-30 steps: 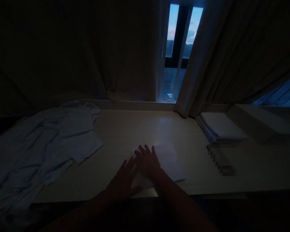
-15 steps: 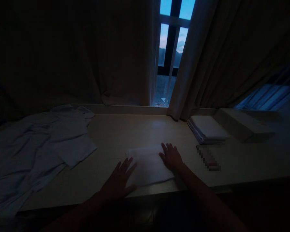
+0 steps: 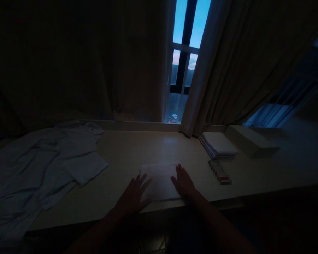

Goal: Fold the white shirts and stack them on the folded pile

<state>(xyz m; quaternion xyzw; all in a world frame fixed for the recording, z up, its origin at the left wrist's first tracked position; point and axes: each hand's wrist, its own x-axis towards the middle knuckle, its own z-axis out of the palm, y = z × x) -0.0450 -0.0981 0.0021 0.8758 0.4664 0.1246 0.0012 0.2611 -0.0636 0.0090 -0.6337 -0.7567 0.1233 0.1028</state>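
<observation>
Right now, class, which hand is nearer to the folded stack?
Right. The right hand is at the right edge of the white cloth, in front and left of the folded stack; the left hand is farther, at the cloth's left edge.

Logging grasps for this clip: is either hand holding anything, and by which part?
Nothing appears gripped: the left hand and right hand are open at opposite sides of the folded, white, rectangular cloth.

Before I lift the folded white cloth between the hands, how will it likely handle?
The folded white cloth will probably droop or unfold if lifted by one edge, as it looks like soft fabric. Lying flat and thin, it is likely light. Pushed, it may slide on the smooth-looking table.
</observation>
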